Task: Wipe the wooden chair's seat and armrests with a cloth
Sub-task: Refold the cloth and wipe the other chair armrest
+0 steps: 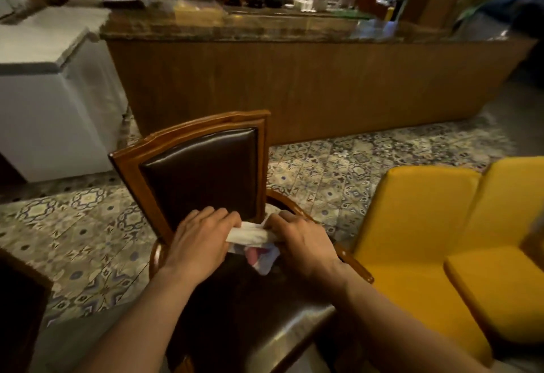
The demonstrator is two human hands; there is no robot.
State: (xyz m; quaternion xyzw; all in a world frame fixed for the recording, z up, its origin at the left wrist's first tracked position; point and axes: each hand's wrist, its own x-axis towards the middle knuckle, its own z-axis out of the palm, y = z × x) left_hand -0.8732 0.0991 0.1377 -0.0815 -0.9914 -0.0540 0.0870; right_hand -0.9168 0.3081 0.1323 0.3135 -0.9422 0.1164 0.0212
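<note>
A person leans over a wooden chair with both arms stretched out. The chair has a brown wood frame, a dark shiny back pad and a dark shiny seat. It stands on a floor of patterned tiles.

Both hands meet at the back of the seat, right where the seat joins the chair back. The left hand lies palm down with its fingers curled over one end of a white cloth. The right hand grips the other end, fingers closed on it. The cloth is bunched into a thick roll between the two hands. A loose corner with some pink and blue on it hangs down onto the seat below them.

The right hand is just beside the curved wooden armrest on that side. The other armrest peeks out near the left wrist.

A yellow padded sofa stands close to the chair on the right. Behind the chair runs a long wooden counter with a dark shiny top. Small things sit on it, but they are too blurry to tell what they are. A white cabinet stands to the left of the counter. A dark piece of wooden furniture shows at the near left edge.
</note>
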